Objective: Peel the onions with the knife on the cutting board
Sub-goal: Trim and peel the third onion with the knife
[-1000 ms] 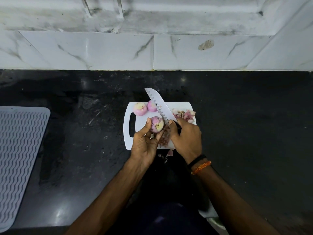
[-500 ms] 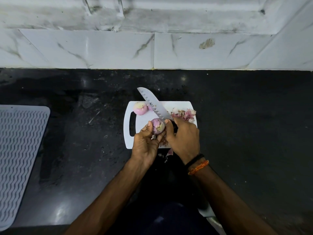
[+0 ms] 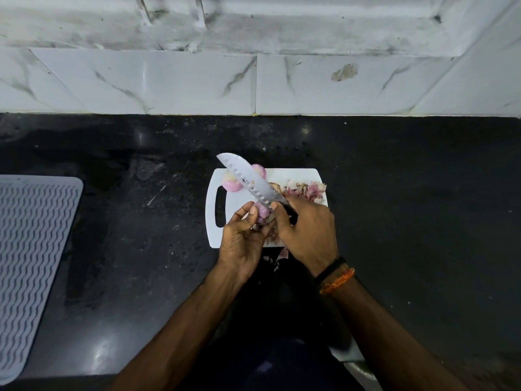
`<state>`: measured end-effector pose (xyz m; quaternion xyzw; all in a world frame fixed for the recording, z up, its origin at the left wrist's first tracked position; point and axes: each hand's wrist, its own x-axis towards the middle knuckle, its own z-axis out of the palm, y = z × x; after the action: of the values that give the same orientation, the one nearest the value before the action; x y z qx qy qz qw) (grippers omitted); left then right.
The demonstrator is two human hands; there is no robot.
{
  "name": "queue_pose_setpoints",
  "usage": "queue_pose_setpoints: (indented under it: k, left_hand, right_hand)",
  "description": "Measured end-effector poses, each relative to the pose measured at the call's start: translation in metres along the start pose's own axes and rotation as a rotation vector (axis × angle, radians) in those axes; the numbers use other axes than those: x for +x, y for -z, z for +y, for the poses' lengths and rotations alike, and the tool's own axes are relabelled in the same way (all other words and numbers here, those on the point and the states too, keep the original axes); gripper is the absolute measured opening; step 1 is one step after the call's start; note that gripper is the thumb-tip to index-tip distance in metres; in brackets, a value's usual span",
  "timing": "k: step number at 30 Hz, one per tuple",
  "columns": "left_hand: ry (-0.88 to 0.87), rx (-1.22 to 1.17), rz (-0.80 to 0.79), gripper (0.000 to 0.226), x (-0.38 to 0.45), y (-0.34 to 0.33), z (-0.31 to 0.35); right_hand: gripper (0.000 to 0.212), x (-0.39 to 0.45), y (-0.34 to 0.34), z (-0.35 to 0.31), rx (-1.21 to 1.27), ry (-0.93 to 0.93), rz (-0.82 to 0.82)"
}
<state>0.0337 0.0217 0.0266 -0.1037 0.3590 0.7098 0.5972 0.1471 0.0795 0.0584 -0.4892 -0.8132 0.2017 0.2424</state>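
Knife blade is swinging left, now crossing two peeled onions. Right hand is clamping its handle; left hand is gripping the third onion between both grips. Peeling is continuing.

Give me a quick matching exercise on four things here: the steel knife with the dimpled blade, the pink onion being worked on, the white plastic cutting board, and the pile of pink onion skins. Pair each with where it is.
Things:
1. steel knife with the dimpled blade
2. pink onion being worked on
3. white plastic cutting board
4. pile of pink onion skins

Places:
A. far right part of the board
B. flat on the black counter
C. gripped in the right hand
D. held in the left hand

Pairs: 1-C, 2-D, 3-B, 4-A
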Motion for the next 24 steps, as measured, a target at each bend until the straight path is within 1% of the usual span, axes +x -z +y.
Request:
queue_pose_setpoints:
  k: [2,4,6,9,10,15,18,22,24]
  left_hand:
    - [-0.011,-0.021,0.002,0.046,0.0,0.0,0.001]
    - [-0.016,-0.042,0.013,0.054,0.0,0.001,0.0]
    - [-0.014,-0.067,0.003,0.067,0.001,0.0,0.0]
    - [-0.028,-0.104,-0.037,0.087,0.003,-0.002,0.0]
    - [-0.027,-0.112,-0.057,0.089,0.003,-0.003,-0.001]
    - [-0.004,-0.084,-0.114,0.076,0.001,-0.002,-0.002]
    - [-0.01,-0.058,-0.132,0.068,0.0,-0.001,0.001]
    - [-0.048,-0.032,-0.13,0.084,-0.001,0.0,0.004]
    - [-0.052,-0.017,-0.141,0.083,0.0,0.001,0.006]
  right_hand:
    - [0.02,0.005,0.0,0.003,-0.011,-0.04,0.009]
    - [0.024,0.009,0.0,0.008,-0.038,-0.096,0.003]
    - [0.026,0.01,0.002,0.011,-0.045,-0.126,0.011]
    - [0.025,0.005,0.006,0.005,0.012,-0.082,0.079]
    - [0.023,0.003,0.007,0.002,0.037,-0.059,0.097]
    - [0.017,-0.013,0.004,-0.004,0.126,0.065,0.152]
    - [0.02,-0.018,0.001,-0.002,0.091,0.093,0.12]
    - [0.018,-0.013,0.005,0.003,0.074,0.062,0.119]
    - [0.02,-0.006,0.008,0.008,0.005,0.023,0.107]
